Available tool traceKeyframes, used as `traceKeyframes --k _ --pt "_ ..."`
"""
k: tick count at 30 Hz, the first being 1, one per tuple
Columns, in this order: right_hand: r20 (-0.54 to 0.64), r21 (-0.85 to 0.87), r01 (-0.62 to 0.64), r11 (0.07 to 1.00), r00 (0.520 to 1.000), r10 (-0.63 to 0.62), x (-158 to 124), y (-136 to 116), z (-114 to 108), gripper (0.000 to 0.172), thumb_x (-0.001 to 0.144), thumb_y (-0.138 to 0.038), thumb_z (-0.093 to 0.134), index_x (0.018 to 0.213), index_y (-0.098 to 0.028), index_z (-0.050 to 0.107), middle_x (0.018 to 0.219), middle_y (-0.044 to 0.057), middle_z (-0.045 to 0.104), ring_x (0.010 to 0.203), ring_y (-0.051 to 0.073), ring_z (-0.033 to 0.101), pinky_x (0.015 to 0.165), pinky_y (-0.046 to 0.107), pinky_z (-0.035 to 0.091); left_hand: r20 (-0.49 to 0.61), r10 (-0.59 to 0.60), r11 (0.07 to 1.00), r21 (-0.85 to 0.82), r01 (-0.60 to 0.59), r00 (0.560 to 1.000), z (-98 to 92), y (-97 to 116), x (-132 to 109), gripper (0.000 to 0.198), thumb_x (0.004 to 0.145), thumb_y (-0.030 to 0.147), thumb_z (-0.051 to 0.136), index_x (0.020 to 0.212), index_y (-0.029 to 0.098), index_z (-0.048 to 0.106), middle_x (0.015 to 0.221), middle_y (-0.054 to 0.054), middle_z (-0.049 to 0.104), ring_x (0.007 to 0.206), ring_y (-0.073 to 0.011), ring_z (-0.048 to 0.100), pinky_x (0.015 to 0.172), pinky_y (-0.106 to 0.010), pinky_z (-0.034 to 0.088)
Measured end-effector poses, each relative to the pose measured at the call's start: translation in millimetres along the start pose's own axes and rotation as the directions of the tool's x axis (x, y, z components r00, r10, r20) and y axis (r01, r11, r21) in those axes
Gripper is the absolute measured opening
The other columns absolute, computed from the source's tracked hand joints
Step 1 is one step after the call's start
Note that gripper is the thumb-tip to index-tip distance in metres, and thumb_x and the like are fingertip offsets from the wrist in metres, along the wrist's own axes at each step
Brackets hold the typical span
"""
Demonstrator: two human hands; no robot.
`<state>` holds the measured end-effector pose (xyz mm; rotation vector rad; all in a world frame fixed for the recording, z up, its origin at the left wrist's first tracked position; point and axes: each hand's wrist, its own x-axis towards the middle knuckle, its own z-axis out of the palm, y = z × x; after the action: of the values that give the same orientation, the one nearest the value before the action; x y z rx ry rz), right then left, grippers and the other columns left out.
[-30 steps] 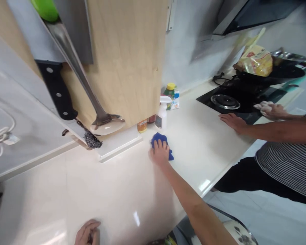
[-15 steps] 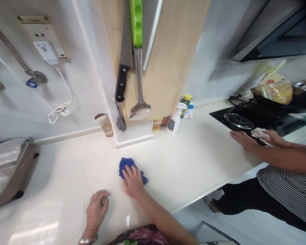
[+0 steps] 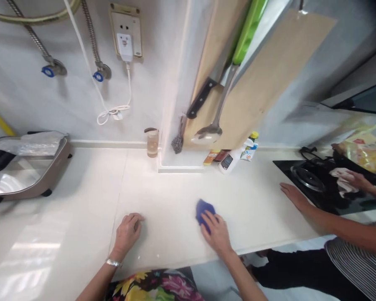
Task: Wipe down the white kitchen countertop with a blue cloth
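Note:
My right hand presses flat on a blue cloth lying on the white countertop, fingers laid over the cloth. My left hand rests on the counter to the left, fingers curled under, nothing visible in it. A bracelet sits on that wrist.
Another person at the right leans one hand on the counter and holds a white rag on the black stove. A spray bottle, small jars, a glass, hanging knife and ladle stand at the back. An electric pan sits left.
My right hand slid the blue cloth from near the spray bottle toward the counter's front. The view swung left, bringing my left hand, the wall socket and the pan into sight.

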<state>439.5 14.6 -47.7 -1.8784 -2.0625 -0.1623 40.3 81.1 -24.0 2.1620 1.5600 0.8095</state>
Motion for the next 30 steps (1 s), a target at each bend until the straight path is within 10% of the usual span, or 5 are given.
traceKeyframes --k 4,9,21,30 --pt "-0.139 -0.142 -0.268 0.953 0.958 0.249 13.0 56.0 5.7 0.045 0.093 -0.042 0.045 0.129 -0.025 0.065 0.133 0.013 0.06 0.114 0.037 0.05 0.09 0.053 0.043 0.005 -0.016 1.0 0.002 0.016 1.0 0.0 -0.2 -0.9 0.024 0.089 0.017 0.046 0.096 0.023 0.068 0.103 -0.006 0.07 0.097 -0.0214 0.061 0.086 -0.035 0.051" --pt "-0.284 -0.146 -0.45 0.881 0.872 0.399 55.8 59.3 27.7 0.051 0.091 -0.044 0.04 0.13 -0.022 0.065 0.126 0.02 0.06 0.112 0.042 0.049 0.084 0.06 0.041 0.006 -0.022 1.0 -0.007 0.022 1.0 1.1 -1.7 -1.0 0.023 0.088 0.017 0.046 0.093 0.024 0.068 0.103 -0.006 0.069 0.097 -0.0213 0.062 0.086 -0.035 0.051" --pt "-0.095 -0.031 -0.249 0.968 0.965 0.245 203.4 -97.8 87.5 0.051 0.094 -0.038 0.037 0.132 -0.014 0.061 0.128 0.022 0.057 0.115 0.039 0.044 0.09 0.056 0.036 0.07 -0.063 0.996 -0.058 0.067 0.996 3.6 -5.8 -3.1 0.023 0.089 0.013 0.048 0.095 0.025 0.066 0.105 -0.004 0.069 0.099 -0.0205 0.062 0.086 -0.033 0.051" --pt "0.021 0.001 -0.126 0.992 0.992 0.126 214.1 -153.8 86.4 0.053 0.092 -0.036 0.043 0.138 -0.012 0.054 0.137 0.021 0.053 0.12 0.04 0.039 0.092 0.056 0.034 0.074 -0.068 0.994 -0.079 0.074 0.995 2.2 -7.4 -3.9 0.023 0.087 0.012 0.049 0.095 0.025 0.067 0.104 -0.005 0.069 0.099 -0.0207 0.061 0.088 -0.033 0.05"
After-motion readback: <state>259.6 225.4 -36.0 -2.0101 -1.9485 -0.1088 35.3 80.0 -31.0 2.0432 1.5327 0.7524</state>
